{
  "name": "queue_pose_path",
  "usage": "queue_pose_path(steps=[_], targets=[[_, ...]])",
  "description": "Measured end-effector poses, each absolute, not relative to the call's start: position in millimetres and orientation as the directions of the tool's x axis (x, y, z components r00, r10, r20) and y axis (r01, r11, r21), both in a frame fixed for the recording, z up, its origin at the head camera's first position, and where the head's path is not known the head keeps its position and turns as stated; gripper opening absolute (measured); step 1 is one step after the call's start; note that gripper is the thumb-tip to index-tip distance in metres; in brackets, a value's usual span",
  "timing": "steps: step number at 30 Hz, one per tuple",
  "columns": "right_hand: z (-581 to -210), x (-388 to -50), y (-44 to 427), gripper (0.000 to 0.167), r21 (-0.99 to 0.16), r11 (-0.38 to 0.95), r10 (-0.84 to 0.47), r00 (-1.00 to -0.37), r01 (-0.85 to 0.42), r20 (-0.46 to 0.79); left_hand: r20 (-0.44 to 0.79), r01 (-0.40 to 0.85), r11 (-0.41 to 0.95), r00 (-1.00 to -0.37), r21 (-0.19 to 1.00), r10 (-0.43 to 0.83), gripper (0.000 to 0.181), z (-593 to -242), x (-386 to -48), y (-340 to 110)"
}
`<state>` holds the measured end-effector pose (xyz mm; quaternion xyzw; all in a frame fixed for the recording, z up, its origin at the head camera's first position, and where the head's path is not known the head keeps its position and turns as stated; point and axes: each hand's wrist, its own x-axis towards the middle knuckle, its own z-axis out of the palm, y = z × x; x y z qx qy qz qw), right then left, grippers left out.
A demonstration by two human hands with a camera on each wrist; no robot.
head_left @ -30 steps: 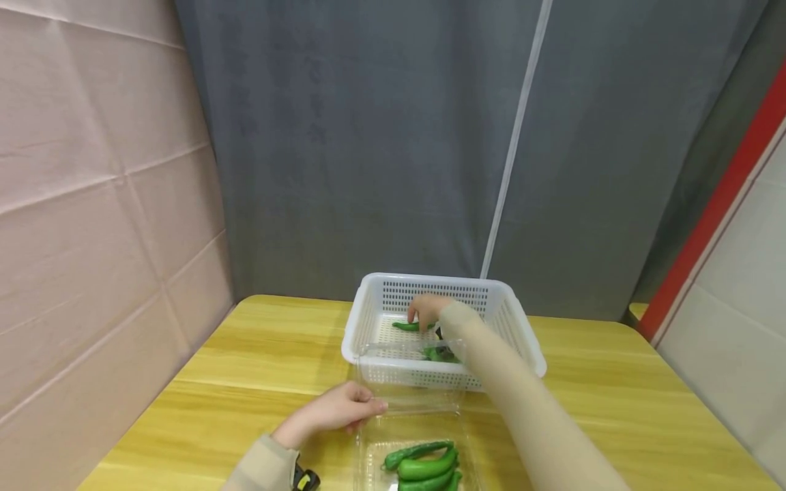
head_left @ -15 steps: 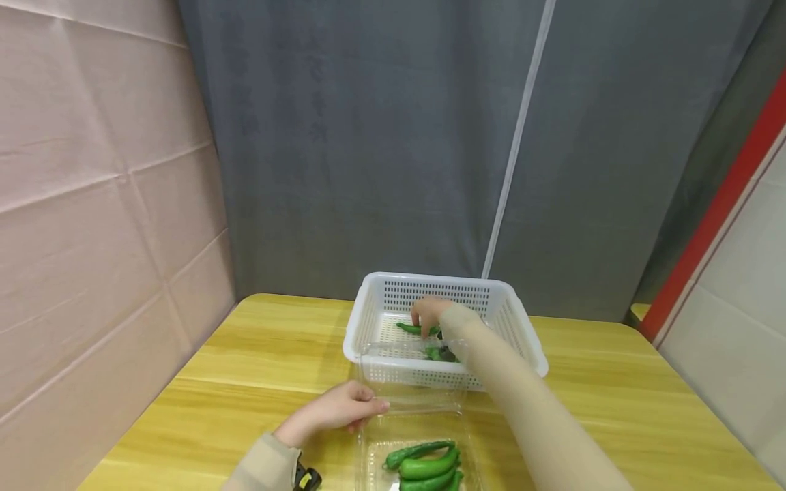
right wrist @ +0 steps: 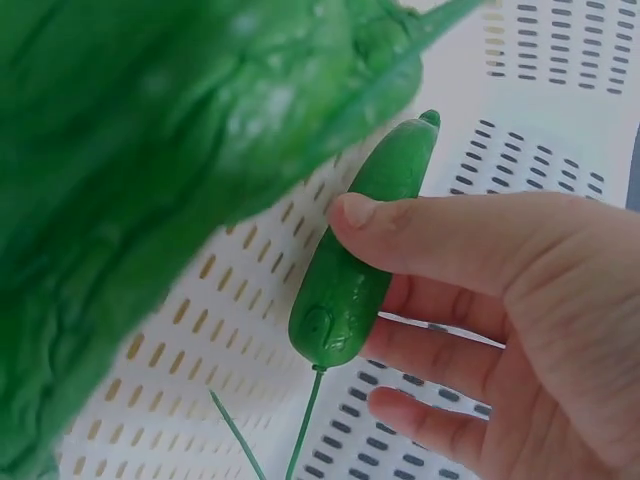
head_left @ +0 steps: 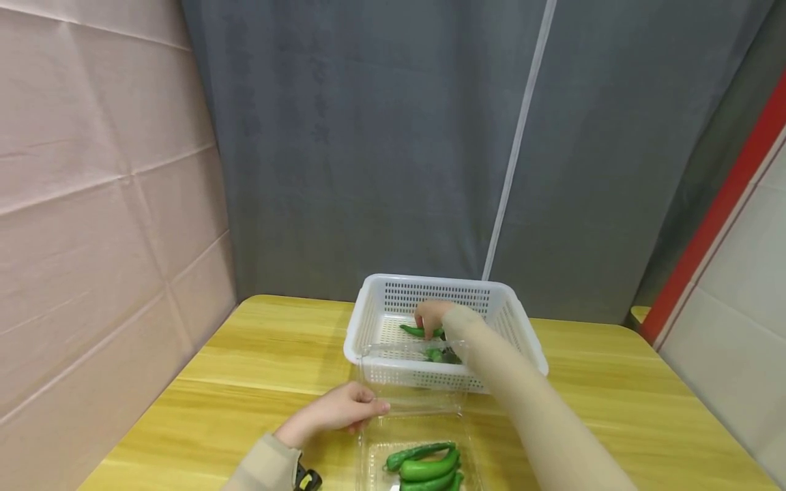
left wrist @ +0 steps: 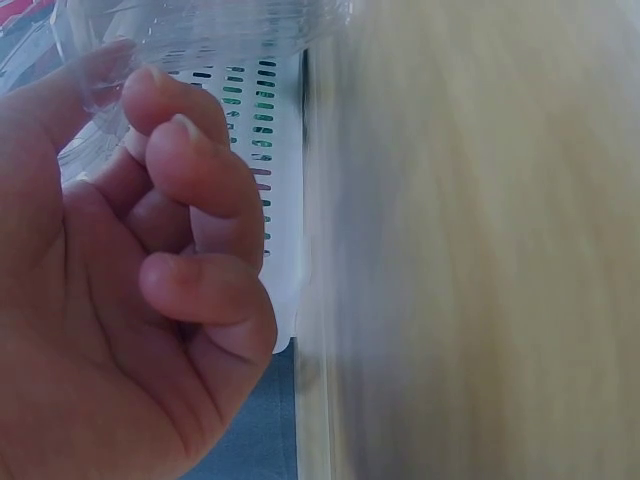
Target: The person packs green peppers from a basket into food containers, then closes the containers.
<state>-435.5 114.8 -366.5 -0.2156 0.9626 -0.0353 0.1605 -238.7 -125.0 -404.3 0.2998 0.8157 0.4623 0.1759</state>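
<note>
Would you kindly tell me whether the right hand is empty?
No, the right wrist view shows the right hand pinching a green vegetable.

The left hand pinches the edge of an open clear container holding long green vegetables. The right hand grips another green vegetable inside a white basket on the yellow wooden table.

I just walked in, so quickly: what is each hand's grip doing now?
Left hand: closed, pinching the clear plastic container.
Right hand: closed, holding a green vegetable in the white basket.
</note>
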Motion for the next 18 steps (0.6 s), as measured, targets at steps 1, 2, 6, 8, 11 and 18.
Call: queue_pose_path(steps=[1,2,6,8,11,18], targets=[[-365.8,-435.4,115.8,0.027,-0.144,0.906,-0.423,-0.858,-0.398,-0.292,-0.010,0.328,0.394,-0.758,0.859,0.652,0.044,-404.2,-238.8,-124.9],[-365.2,-435.6,116.9,0.027,-0.148,0.905,-0.424,-0.858,-0.398,-0.290,-0.010,0.329,0.395,-0.758,0.858,0.653,0.044,-404.2,-239.0,-124.9],[-364.9,-438.4,123.7,0.029,-0.151,0.883,-0.469,-0.844,-0.444,-0.260,-0.013,0.331,0.401,-0.757,0.854,0.653,0.044,-405.2,-239.5,-125.1],[-364.1,-440.2,129.9,0.028,-0.163,0.875,-0.483,-0.840,-0.456,-0.247,-0.014,0.331,0.397,-0.753,0.856,0.658,0.043,-405.5,-240.0,-123.6],[-358.1,-439.9,137.7,0.029,-0.164,0.878,-0.477,-0.849,-0.449,-0.229,-0.015,0.330,0.390,-0.746,0.860,0.666,0.043,-406.5,-241.5,-122.5],[-339.0,-426.3,156.9,0.029,-0.179,0.898,-0.435,-0.871,-0.402,-0.227,-0.022,0.330,0.386,-0.735,0.861,0.678,0.043,-406.7,-244.3,-121.5]])
